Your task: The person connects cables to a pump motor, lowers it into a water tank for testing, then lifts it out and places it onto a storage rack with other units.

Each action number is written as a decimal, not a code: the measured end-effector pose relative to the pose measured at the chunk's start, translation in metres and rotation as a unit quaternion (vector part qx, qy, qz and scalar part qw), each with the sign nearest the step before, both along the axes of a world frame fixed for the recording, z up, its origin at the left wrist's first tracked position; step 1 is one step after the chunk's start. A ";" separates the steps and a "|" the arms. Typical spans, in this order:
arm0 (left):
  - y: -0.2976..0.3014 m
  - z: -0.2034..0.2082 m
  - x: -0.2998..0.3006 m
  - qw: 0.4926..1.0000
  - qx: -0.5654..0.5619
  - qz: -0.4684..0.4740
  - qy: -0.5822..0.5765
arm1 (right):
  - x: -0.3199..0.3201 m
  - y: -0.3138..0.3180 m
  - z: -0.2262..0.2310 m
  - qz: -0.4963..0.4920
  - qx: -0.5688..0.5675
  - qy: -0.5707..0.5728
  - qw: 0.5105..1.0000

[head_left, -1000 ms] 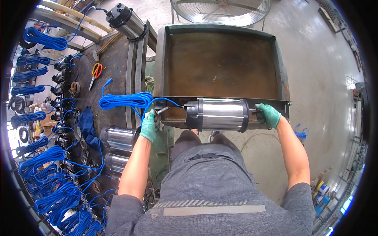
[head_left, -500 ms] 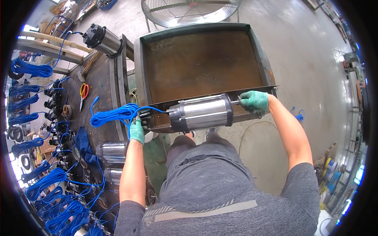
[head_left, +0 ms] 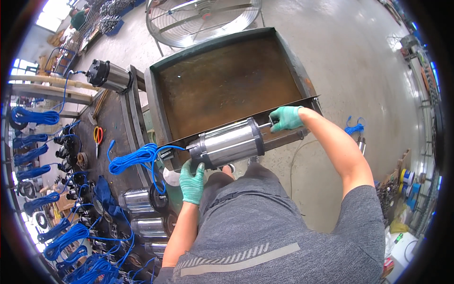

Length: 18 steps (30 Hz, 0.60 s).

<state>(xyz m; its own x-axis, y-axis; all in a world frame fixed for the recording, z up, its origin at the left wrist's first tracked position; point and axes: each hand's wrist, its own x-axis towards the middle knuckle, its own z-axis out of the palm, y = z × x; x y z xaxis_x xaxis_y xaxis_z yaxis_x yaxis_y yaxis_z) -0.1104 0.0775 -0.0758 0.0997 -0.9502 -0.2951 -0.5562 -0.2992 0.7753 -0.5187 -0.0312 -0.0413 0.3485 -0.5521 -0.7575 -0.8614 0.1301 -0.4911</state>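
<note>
A silver cylindrical motor (head_left: 229, 143) with black end caps lies across the near edge of a rusty tray (head_left: 154, 102), tilted slightly up to the right. My right hand (head_left: 287, 118), in a green glove, pinches the thin shaft at its right end. At the other end my left hand (head_left: 191, 183), gloved alike, grips the black end cap from below; part of its fingers is hidden there. From that cap a blue cable (head_left: 137, 158) runs left into a coiled bundle beside the tray.
On the dark bench (head_left: 109, 142) at left lie orange-handled scissors (head_left: 98, 136) and several motors with blue cable coils. Another motor (head_left: 109, 75) rests at the bench's far end. Beyond the tray stands a large round fan (head_left: 203, 19). A blue cable coil (head_left: 353, 128) lies on the floor at right.
My left hand has left the cable beside the coil and moved right to the motor's end cap. My right hand stays at the shaft. The whole view has shifted and turned a little.
</note>
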 end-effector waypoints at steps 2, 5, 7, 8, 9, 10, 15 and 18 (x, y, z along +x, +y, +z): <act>-0.002 0.010 -0.010 1.000 0.008 0.013 -0.002 | -0.001 0.012 -0.043 0.075 -0.151 0.006 0.986; -0.008 0.018 -0.015 0.999 0.030 0.028 0.014 | 0.012 0.028 -0.039 0.125 -0.296 0.122 0.939; -0.008 0.005 -0.003 1.000 0.021 0.014 0.019 | 0.016 0.036 -0.042 0.105 -0.347 0.145 0.920; -0.004 -0.009 0.007 0.999 -0.011 0.000 -0.033 | 0.018 0.034 -0.041 0.083 -0.316 0.148 0.934; -0.006 -0.011 0.012 0.995 -0.038 -0.026 -0.085 | 0.017 0.032 -0.041 0.042 -0.263 0.113 0.957; -0.007 -0.013 0.015 0.987 -0.065 -0.051 -0.137 | 0.012 0.028 -0.042 0.002 -0.210 0.075 0.975; -0.015 0.004 0.008 0.987 -0.050 -0.070 -0.134 | -0.010 0.028 -0.047 -0.316 0.148 -0.162 0.923; -0.018 0.007 0.008 0.989 -0.033 -0.064 -0.131 | -0.008 0.046 -0.067 -0.374 0.093 -0.336 0.859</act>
<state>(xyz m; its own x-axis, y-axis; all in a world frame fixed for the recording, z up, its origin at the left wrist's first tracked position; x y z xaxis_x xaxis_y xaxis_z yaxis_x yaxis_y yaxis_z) -0.1024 0.0594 -0.0691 0.0426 -0.9762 -0.2126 -0.7704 -0.1676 0.6151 -0.5268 0.0145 -0.1083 0.3416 -0.7028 -0.6240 -0.0330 0.6545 -0.7553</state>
